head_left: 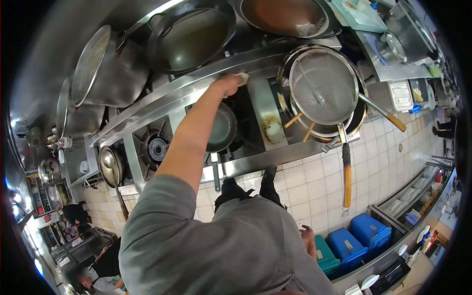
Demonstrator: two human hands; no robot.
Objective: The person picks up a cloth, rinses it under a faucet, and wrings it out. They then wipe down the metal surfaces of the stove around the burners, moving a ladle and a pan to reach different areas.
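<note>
My left arm reaches over the stove, and my left hand (227,85) is closed on a pale, folded cloth (243,78). The cloth is at the steel ledge (196,83) behind the burners; most of it is hidden by my fingers. Below that hand, a dark frying pan (221,129) sits on a burner, its handle toward me. To its right is a steel strip (268,118) with a brown burnt stain. My right hand (308,242) hangs low by my side, partly hidden by my shirt; its visible fingers look loosely apart, with nothing seen in them.
A large mesh strainer (323,86) rests on stacked pans at the right, handles jutting over the edge. Woks (191,37) and big pots (110,69) stand behind the ledge. A ladle (110,164) lies left. Blue bins (348,246) line the floor behind me. A person (105,260) is at lower left.
</note>
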